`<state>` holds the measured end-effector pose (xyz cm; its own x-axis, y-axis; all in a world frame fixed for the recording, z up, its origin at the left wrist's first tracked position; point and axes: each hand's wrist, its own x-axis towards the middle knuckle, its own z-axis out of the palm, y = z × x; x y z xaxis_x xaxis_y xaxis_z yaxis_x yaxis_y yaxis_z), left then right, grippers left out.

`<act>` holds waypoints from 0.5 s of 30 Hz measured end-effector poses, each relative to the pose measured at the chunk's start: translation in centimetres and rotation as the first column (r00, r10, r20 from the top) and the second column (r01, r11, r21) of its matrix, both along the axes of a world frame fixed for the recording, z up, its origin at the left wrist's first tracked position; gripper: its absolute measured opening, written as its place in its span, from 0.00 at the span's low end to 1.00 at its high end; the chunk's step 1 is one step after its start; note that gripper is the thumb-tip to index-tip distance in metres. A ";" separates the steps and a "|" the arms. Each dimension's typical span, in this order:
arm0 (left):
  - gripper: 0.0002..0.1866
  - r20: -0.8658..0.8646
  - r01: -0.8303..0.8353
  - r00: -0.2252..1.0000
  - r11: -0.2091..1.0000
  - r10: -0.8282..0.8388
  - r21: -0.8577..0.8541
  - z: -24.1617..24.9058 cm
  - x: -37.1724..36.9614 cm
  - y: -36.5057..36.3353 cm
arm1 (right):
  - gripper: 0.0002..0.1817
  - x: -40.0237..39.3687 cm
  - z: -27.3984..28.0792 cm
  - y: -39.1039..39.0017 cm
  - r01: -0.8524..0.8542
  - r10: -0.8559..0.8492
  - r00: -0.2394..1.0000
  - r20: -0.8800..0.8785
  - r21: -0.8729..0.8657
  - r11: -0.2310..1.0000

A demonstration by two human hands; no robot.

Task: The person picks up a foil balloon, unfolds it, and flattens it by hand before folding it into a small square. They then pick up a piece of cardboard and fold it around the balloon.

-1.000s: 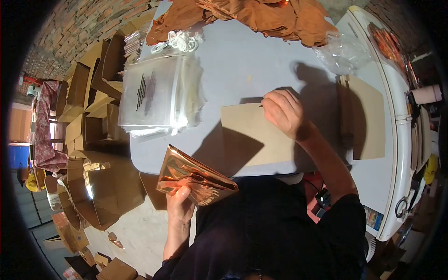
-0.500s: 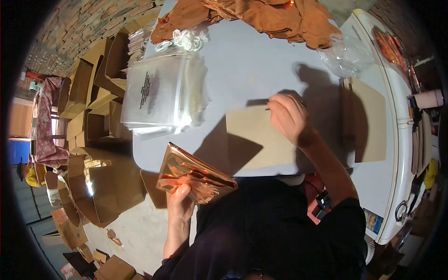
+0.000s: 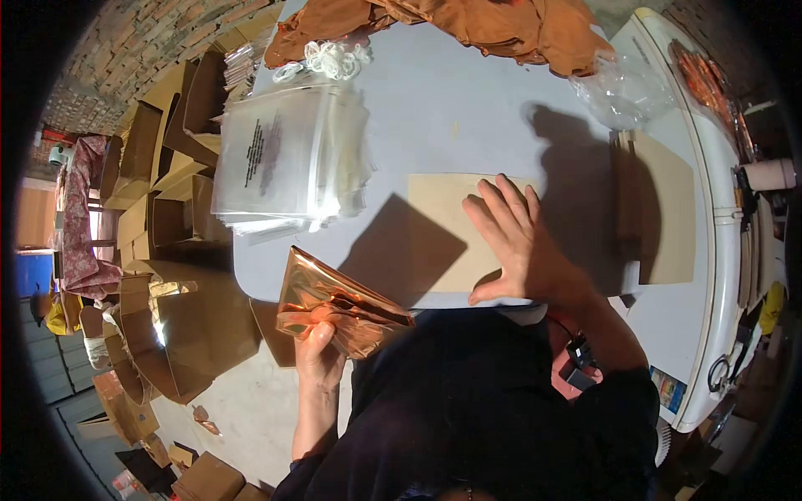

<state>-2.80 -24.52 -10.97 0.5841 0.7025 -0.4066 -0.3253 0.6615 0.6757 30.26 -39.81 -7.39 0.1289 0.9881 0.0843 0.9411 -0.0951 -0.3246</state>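
My left hand (image 3: 320, 349) grips a folded piece of shiny copper fabric (image 3: 330, 302), held just off the near edge of the grey table (image 3: 451, 108). My right hand (image 3: 515, 242) lies flat, fingers spread, on a brown cardboard sheet (image 3: 443, 230) resting on the table in front of me. The hand's shadow falls across the left part of that sheet.
A stack of clear plastic bags (image 3: 288, 159) sits at the table's left. Brown cloth (image 3: 468, 25) is heaped at the far edge beside white cords (image 3: 330, 58). More cardboard sheets (image 3: 660, 204) lie at right. Open cardboard boxes (image 3: 167, 250) crowd the floor at left.
My right hand was pinching the cardboard sheet's far edge; it has drawn back toward me and now lies flat and spread on the sheet. The left hand kept hold of the copper fabric.
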 end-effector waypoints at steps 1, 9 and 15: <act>0.33 0.003 0.005 1.000 1.000 -0.005 -0.004 -0.1 -0.1 0.0 | 0.66 -0.2 0.1 -0.1 -0.001 0.001 1.000 -0.009 -0.008 1.000; 0.31 0.001 0.033 0.999 0.999 -0.033 -0.036 -0.6 -0.6 0.0 | 0.60 -0.2 -0.6 -0.5 -0.048 0.046 0.998 0.048 0.041 0.998; 0.33 0.005 0.037 0.999 0.999 -0.037 -0.029 -0.4 -0.7 0.1 | 0.56 0.7 0.0 -0.4 -0.069 0.069 0.998 0.010 0.049 0.996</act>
